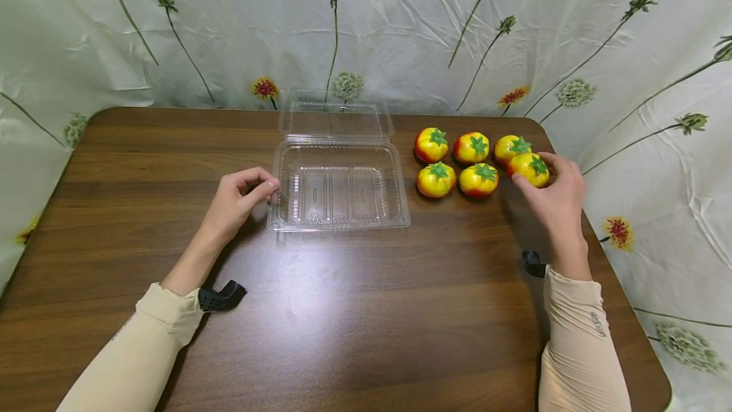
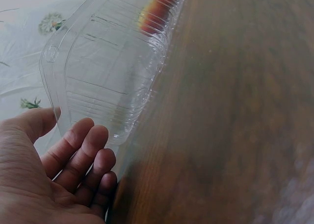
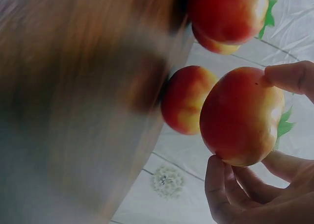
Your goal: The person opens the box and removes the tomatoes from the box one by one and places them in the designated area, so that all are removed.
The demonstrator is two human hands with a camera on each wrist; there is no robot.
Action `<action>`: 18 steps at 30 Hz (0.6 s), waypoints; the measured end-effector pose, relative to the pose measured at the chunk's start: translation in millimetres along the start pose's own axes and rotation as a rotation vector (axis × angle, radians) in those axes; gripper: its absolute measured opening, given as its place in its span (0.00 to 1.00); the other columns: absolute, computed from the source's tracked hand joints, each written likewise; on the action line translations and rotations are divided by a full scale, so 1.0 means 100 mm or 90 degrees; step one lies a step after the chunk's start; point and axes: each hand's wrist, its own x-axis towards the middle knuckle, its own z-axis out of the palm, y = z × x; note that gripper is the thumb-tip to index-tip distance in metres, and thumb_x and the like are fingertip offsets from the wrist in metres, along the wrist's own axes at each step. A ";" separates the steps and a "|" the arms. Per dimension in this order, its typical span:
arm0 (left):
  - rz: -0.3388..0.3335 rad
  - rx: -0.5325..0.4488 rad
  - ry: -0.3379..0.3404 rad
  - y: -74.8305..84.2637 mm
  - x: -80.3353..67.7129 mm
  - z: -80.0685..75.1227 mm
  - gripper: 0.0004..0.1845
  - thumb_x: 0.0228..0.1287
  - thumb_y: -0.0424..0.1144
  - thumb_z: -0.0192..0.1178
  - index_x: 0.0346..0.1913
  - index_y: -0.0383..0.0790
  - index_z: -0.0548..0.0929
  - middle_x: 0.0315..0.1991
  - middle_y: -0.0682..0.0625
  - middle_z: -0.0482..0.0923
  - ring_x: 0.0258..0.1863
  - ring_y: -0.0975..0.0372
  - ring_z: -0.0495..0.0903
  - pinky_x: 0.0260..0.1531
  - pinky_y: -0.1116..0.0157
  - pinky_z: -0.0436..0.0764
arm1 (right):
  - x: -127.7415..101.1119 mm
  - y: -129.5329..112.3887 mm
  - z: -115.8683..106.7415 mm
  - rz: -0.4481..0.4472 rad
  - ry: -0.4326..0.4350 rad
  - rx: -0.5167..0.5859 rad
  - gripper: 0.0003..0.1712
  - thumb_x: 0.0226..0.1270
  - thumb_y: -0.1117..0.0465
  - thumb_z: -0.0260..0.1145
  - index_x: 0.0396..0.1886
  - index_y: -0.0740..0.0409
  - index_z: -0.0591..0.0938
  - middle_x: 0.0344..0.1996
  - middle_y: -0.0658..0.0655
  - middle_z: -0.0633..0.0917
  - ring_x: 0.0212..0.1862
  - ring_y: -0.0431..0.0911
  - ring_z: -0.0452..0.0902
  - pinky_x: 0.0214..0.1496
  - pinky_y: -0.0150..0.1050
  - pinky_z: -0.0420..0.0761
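Sleeved arms frame the desk: right hand pinches the far-right tomato, best lifted clear of its neighbours, while curled, empty left hand steadies the clamshell tray.

Your near half of the bench lies open between both forearms. The clear clamshell tray sits mid-bench, its mouth unobstructed from above; its raised lid blocks approach from the far side. Five tomatoes crowd just right of the tray, leaving only a narrow gap. The curtain closes off the far and right edges.
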 end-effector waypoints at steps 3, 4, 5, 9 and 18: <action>-0.002 0.001 0.001 -0.01 0.00 0.00 0.09 0.69 0.29 0.59 0.33 0.23 0.79 0.23 0.52 0.77 0.26 0.56 0.76 0.33 0.68 0.77 | -0.01 0.06 0.01 -0.011 -0.003 0.000 0.31 0.54 0.53 0.74 0.57 0.61 0.80 0.51 0.66 0.81 0.54 0.59 0.71 0.57 0.52 0.63; -0.003 0.001 0.002 -0.01 0.00 0.00 0.09 0.69 0.29 0.59 0.33 0.23 0.79 0.23 0.52 0.77 0.26 0.56 0.76 0.32 0.68 0.77 | -0.01 0.08 0.02 -0.013 -0.006 0.000 0.31 0.54 0.53 0.74 0.57 0.61 0.81 0.51 0.66 0.81 0.54 0.59 0.71 0.57 0.53 0.63; -0.004 0.001 0.002 -0.01 0.00 -0.01 0.09 0.69 0.29 0.59 0.33 0.23 0.79 0.23 0.51 0.77 0.26 0.56 0.75 0.32 0.68 0.77 | -0.01 0.10 0.04 -0.013 -0.011 -0.003 0.31 0.54 0.54 0.74 0.57 0.61 0.80 0.51 0.67 0.81 0.55 0.60 0.71 0.58 0.54 0.62; -0.005 0.002 0.003 -0.01 0.00 -0.01 0.09 0.69 0.29 0.59 0.33 0.23 0.80 0.23 0.50 0.77 0.26 0.57 0.75 0.32 0.68 0.77 | -0.01 0.16 0.07 -0.016 -0.036 -0.014 0.32 0.54 0.54 0.74 0.58 0.62 0.80 0.51 0.67 0.80 0.55 0.60 0.70 0.59 0.55 0.61; -0.005 0.009 0.004 0.02 -0.01 0.00 0.09 0.69 0.29 0.59 0.33 0.23 0.79 0.23 0.49 0.76 0.27 0.55 0.74 0.33 0.67 0.76 | -0.02 0.19 0.08 -0.009 -0.119 -0.058 0.36 0.56 0.55 0.73 0.63 0.64 0.75 0.55 0.70 0.76 0.58 0.63 0.68 0.60 0.58 0.63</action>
